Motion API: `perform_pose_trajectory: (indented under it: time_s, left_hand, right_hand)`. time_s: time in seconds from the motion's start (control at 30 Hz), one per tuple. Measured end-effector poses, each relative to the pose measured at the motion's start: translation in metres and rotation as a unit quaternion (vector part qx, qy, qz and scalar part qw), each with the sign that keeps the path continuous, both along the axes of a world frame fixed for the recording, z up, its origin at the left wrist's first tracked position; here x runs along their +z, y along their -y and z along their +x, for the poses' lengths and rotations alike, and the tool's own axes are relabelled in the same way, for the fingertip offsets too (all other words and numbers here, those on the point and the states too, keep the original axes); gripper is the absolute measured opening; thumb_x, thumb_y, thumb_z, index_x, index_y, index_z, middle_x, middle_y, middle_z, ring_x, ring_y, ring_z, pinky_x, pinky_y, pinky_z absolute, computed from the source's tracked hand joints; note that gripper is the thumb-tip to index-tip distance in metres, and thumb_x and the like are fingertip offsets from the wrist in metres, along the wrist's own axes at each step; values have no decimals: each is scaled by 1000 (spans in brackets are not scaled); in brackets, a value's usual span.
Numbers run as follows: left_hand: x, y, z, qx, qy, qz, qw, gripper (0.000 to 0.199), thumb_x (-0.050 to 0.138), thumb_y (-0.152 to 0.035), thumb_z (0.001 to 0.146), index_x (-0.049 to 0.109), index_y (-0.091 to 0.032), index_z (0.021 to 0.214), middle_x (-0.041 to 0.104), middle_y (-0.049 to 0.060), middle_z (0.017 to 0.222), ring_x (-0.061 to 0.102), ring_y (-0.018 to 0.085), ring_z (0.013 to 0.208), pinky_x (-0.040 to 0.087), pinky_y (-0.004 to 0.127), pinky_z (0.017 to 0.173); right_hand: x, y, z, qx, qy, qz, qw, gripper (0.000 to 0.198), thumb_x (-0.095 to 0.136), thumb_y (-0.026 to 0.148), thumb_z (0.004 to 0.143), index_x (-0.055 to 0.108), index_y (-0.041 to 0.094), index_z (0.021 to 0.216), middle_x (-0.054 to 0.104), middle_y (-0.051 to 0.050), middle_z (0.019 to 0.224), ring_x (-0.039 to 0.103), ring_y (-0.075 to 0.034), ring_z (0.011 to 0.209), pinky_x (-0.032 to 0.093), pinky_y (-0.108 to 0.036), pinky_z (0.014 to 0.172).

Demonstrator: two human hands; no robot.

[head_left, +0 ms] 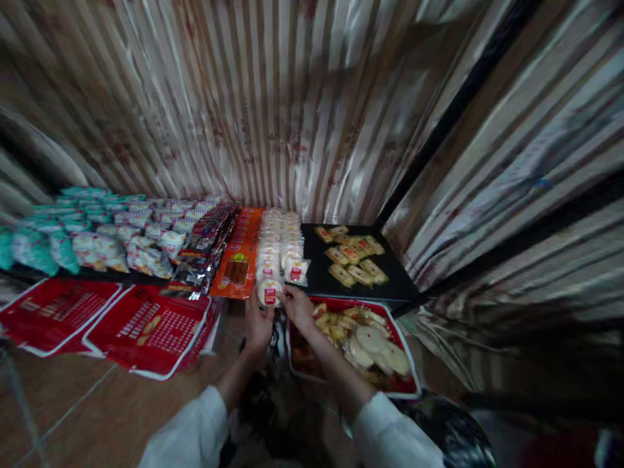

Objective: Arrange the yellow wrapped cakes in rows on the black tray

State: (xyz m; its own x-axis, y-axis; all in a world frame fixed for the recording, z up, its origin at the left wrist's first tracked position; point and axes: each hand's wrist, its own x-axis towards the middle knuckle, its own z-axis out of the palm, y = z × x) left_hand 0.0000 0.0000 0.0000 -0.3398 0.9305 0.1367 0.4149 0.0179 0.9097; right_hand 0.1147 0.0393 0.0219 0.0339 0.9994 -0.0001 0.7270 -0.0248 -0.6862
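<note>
"What surrounds you?"

"Mostly striped sheeting [273,97], hanging behind everything and down my right side, with brown floor tiles [63,403] below at my left."

"And the goods?"

"They're on a black shelf [314,253]. Just in front of it, partly behind my right forearm [336,364], is a red, white-rimmed container [414,380] heaped with yellowish packets [336,331] and pale round discs [373,339]. Over to the left, printed red bags [151,328] with white edges lie below the shelf's front."

"What's along the shelf itself?"

"From the left: plump teal packets [61,253], patterned white packets [102,250], a pile of dark glossy packets [209,244], then a flat orange packet [236,257]. Next come two rows of round white packets [270,242], and towards the right end small golden packets [358,253] lie loosely grouped."

"Anything in your fingers?"

"One red-labelled round packet [267,292]. My left fingers [252,304] grip its left side, and my right fingers [288,298] pinch its right edge."

"Where is it exactly?"

"At the near end of the left-hand row, by the shelf's front edge, just beside the orange packet. I can't tell whether it touches the shelf."
</note>
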Motion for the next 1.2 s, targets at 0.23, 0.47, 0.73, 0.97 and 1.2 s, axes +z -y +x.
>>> perform_pose_trajectory:
  time_s: [0.23,0.47,0.73,0.97,1.2]
  left_hand:
    - [1,-20,-6,1,-69,16,997,58,54,-22,78,38,-11,133,50,18,126,46,29,121,46,43,94]
    - [0,-39,-3,5,-124,19,992,60,51,-18,78,35,-10,135,49,18,126,45,28,121,41,44,100]
    - [-8,-46,1,29,-210,12,977,58,52,-22,79,37,-7,133,43,21,129,42,31,122,38,48,101]
    - [-12,-52,7,46,-236,37,970,57,47,-31,84,36,-5,134,42,23,132,40,32,125,37,47,102]
    - [-15,-55,9,38,-251,13,967,59,48,-27,83,35,0,134,45,25,131,42,35,122,38,48,101]
  right_hand:
    - [14,-13,-10,-9,46,5,999,19,55,33,84,66,20,76,67,-1,74,58,-14,68,33,-21,58]
    - [13,-28,-19,-29,65,-9,997,20,52,34,87,66,19,85,67,-3,80,59,-15,71,35,-22,59]
    - [-3,-40,-19,-16,48,45,998,17,54,28,84,66,17,89,67,-6,85,60,-16,73,41,-23,64]
    - [-9,-35,-17,2,-6,87,996,22,49,21,85,65,15,99,67,-7,89,61,-17,75,48,-26,69]
    - [-1,-33,4,-11,149,232,961,38,44,27,89,54,19,125,49,-13,132,40,-27,121,38,-42,99]
